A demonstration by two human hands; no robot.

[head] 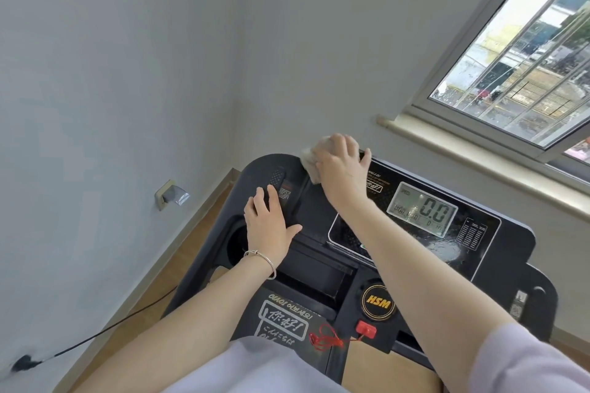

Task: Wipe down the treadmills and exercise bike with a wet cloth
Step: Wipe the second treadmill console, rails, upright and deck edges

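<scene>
Because the far rim of the treadmill (517,233) is the part being wiped, the fingers (340,142) of the right hand (343,166) curl over the bunched cloth (310,166), pressing it down beyond and left of the screen (422,209). Left of the screen, the left hand (271,220) lies flat, fingers straight, holding nothing, probably bracing the long reach

- White-framed glass window (510,51) up right, one pane swung ajar, street showing through the bars.
- Grey plastic wall socket (166,195) low on the left wall.
- Thin black cable (105,332) running to a black plug (24,362), bottom left.
</scene>
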